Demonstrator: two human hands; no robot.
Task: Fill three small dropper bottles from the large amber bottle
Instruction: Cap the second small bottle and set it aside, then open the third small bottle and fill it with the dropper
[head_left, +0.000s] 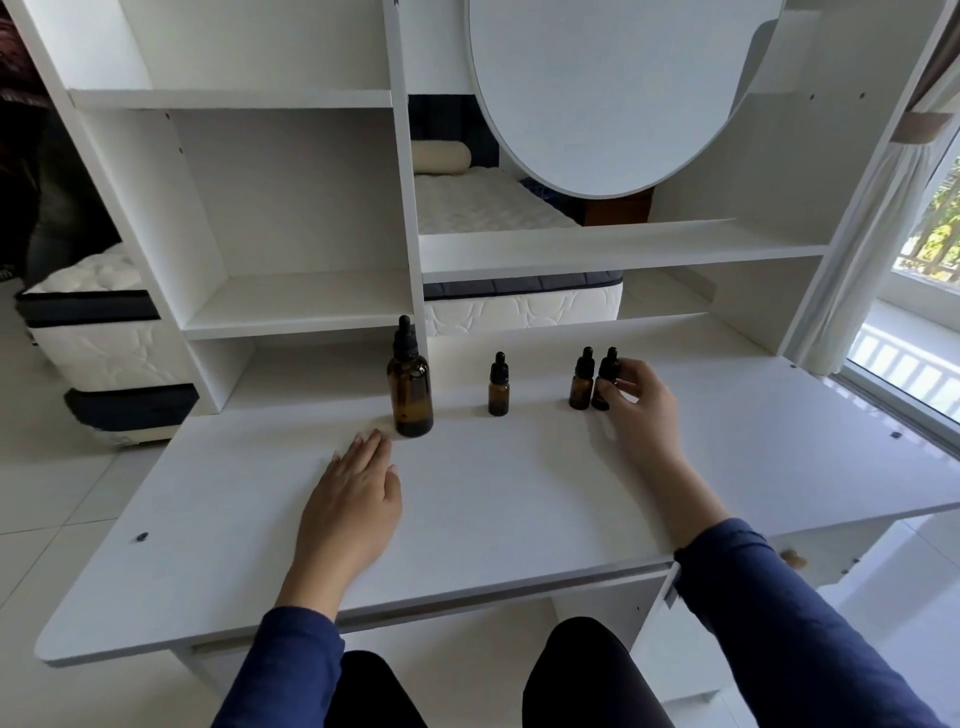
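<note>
A large amber bottle (410, 392) with a black dropper cap stands upright on the white desk (493, 499), left of centre. To its right a small amber dropper bottle (498, 387) stands alone. Farther right two more small dropper bottles stand side by side: one (582, 382) free, the other (603, 382) gripped around its body by the fingers and thumb of my right hand (641, 402). My left hand (353, 493) lies flat on the desk, fingers straight, its fingertips just short of the large bottle's base.
White shelving (291, 306) rises behind the desk, with an oval mirror (613, 93) above. A mattress (519, 306) shows through the open back. A window with a curtain (872, 218) is at the right. My knees sit under the desk's front edge.
</note>
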